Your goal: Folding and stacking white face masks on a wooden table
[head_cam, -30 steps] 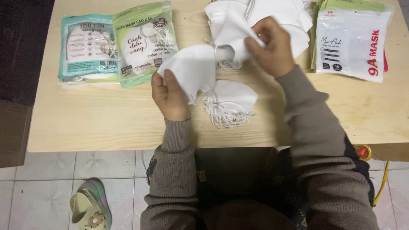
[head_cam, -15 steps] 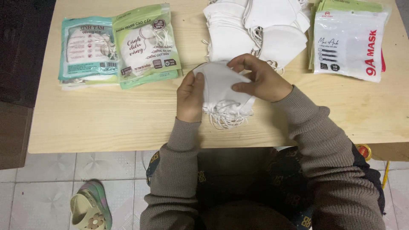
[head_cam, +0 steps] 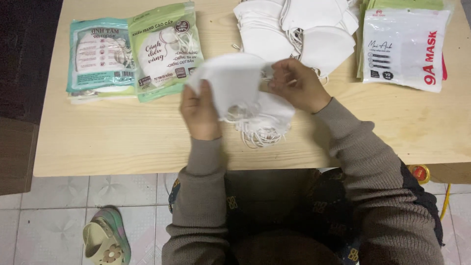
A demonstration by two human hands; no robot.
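At the far left of the pale wooden table (head_cam: 122, 142) lie two glossy plastic packs, a teal pack (head_cam: 100, 61) and beside it a light green pack (head_cam: 164, 51), both flat, sealed and printed. Next comes the left hand (head_cam: 200, 110), its fingers pinched on the left edge of a single white mask (head_cam: 230, 81), a soft, matte, curved piece of cloth held just above the tabletop. Directly under it rests a small pile (head_cam: 267, 120) of the same masks, their thin white ear loops spilling in a tangle toward the table's near edge. The right hand (head_cam: 297, 86) pinches the mask's right end, fingers pressed together on it.

Behind the hands sits a larger heap of loose masks (head_cam: 294, 29), folded and overlapping. At the far right lies a white pack (head_cam: 405, 46) on top of green ones.

Judging from the layout, the small pile holds only a few masks so far, while the larger heap remains to be worked through.
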